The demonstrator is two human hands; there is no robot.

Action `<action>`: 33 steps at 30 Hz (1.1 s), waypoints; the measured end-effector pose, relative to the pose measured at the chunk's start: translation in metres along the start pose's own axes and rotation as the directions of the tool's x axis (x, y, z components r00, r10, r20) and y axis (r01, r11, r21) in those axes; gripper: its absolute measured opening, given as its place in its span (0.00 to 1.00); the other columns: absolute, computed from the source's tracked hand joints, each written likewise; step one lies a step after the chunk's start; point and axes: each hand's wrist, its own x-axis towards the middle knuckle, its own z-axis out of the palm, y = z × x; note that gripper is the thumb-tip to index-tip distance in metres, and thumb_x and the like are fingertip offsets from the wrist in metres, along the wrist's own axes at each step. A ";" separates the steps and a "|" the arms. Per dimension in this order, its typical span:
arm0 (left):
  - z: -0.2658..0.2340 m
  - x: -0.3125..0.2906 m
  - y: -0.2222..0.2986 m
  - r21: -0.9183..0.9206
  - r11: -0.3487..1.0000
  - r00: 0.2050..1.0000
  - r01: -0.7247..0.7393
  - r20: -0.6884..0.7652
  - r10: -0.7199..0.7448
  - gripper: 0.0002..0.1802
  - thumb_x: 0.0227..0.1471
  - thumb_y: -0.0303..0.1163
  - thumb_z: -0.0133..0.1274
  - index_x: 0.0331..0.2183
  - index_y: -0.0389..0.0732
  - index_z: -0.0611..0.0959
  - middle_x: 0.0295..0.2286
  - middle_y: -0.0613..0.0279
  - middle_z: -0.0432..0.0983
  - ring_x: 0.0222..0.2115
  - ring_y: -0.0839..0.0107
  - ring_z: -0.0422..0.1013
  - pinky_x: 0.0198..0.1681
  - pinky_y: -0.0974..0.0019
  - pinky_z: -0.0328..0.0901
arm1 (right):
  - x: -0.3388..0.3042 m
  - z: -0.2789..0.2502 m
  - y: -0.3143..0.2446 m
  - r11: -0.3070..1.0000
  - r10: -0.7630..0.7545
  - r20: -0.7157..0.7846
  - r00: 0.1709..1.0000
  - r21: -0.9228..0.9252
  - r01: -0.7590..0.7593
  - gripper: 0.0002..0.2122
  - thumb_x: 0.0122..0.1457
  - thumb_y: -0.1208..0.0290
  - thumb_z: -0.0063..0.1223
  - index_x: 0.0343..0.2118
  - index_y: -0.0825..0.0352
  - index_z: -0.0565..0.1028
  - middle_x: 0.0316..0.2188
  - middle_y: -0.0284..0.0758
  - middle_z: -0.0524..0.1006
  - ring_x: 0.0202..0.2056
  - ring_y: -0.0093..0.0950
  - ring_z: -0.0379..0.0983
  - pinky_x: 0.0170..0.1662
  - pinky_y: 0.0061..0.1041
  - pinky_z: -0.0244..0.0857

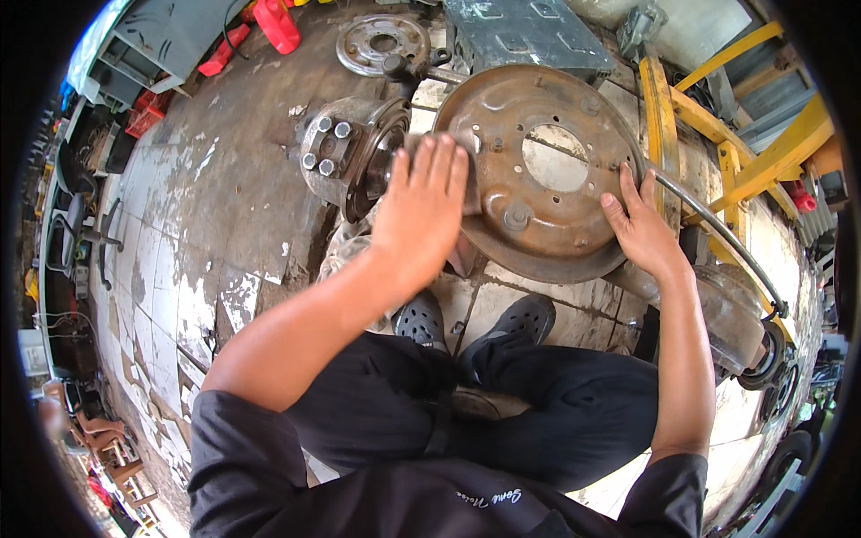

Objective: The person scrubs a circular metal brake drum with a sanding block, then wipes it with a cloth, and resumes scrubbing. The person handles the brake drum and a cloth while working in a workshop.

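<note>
Dark shirt (395, 507) is what's closest to me in the head view, and further out a rusty round plate (560, 226) stands over the tiled floor (157, 296), just before the near edge of a grey metal stand (529, 38). Left hand (415, 215) is laid out flat at the plate's left rim (can't tell if it's pinching anything), while the right hand (647, 235) rests with fingers spread on the right rim. Looks heavy, stiff and kinda gritty to me, so I'd grab the rim on opposite sides.
</note>
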 end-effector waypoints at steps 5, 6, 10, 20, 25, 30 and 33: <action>-0.007 0.018 -0.016 -0.008 1.000 1.000 -0.010 0.012 0.011 0.45 0.46 0.21 0.55 0.64 0.30 0.56 0.65 0.43 0.53 0.67 0.50 0.50 0.67 0.42 0.48 | 0.001 -0.002 -0.005 1.000 0.004 0.009 1.000 0.030 -0.004 0.39 0.66 0.36 0.32 0.71 0.61 0.47 0.69 0.63 0.34 0.63 0.58 0.56 0.65 0.40 0.55; -0.008 0.023 -0.023 -0.009 1.000 0.999 -0.020 0.037 0.020 0.47 0.44 0.21 0.57 0.64 0.31 0.56 0.65 0.45 0.52 0.67 0.51 0.51 0.67 0.42 0.48 | 0.001 -0.003 -0.004 0.999 0.009 0.003 1.000 0.031 -0.009 0.39 0.66 0.36 0.32 0.71 0.61 0.47 0.69 0.63 0.34 0.64 0.58 0.56 0.65 0.40 0.55; -0.010 0.014 -0.014 0.007 0.997 0.993 -0.078 0.094 0.077 0.49 0.41 0.19 0.57 0.65 0.33 0.56 0.66 0.48 0.51 0.67 0.55 0.49 0.66 0.38 0.49 | 0.000 0.001 0.000 1.000 -0.007 -0.022 1.000 0.011 0.007 0.39 0.66 0.36 0.32 0.71 0.61 0.47 0.69 0.63 0.34 0.64 0.58 0.55 0.65 0.41 0.55; -0.021 0.027 -0.020 -0.028 0.983 0.959 -0.182 0.218 0.184 0.69 0.28 0.41 0.75 0.66 0.34 0.53 0.67 0.48 0.47 0.68 0.54 0.46 0.65 0.31 0.47 | 0.002 0.004 0.003 0.999 0.016 -0.057 0.998 0.031 -0.014 0.38 0.66 0.36 0.30 0.71 0.60 0.49 0.69 0.63 0.36 0.63 0.58 0.56 0.65 0.41 0.55; -0.018 0.042 -0.031 -0.045 0.983 0.963 -0.179 0.198 0.185 0.76 0.23 0.54 0.76 0.66 0.33 0.52 0.68 0.47 0.46 0.69 0.53 0.44 0.65 0.29 0.46 | 0.002 0.005 -0.004 0.999 0.025 -0.051 0.998 0.041 -0.022 0.39 0.66 0.35 0.28 0.71 0.59 0.48 0.69 0.61 0.36 0.63 0.58 0.56 0.65 0.41 0.55; -0.024 0.032 -0.028 -0.071 0.965 0.937 -0.251 0.234 0.261 0.79 0.21 0.63 0.73 0.66 0.34 0.52 0.68 0.47 0.44 0.69 0.52 0.43 0.65 0.29 0.44 | 0.002 0.011 0.007 0.998 0.001 -0.063 0.998 0.055 0.002 0.38 0.66 0.35 0.29 0.71 0.58 0.48 0.69 0.61 0.36 0.62 0.59 0.57 0.65 0.41 0.57; -0.025 0.043 -0.034 -0.067 0.972 0.944 -0.225 0.232 0.234 0.81 0.20 0.66 0.72 0.66 0.32 0.52 0.68 0.45 0.44 0.69 0.50 0.42 0.65 0.30 0.43 | 0.003 0.005 -0.005 0.999 0.040 -0.034 0.999 0.034 -0.039 0.39 0.65 0.35 0.29 0.71 0.57 0.48 0.69 0.61 0.36 0.62 0.58 0.58 0.65 0.41 0.57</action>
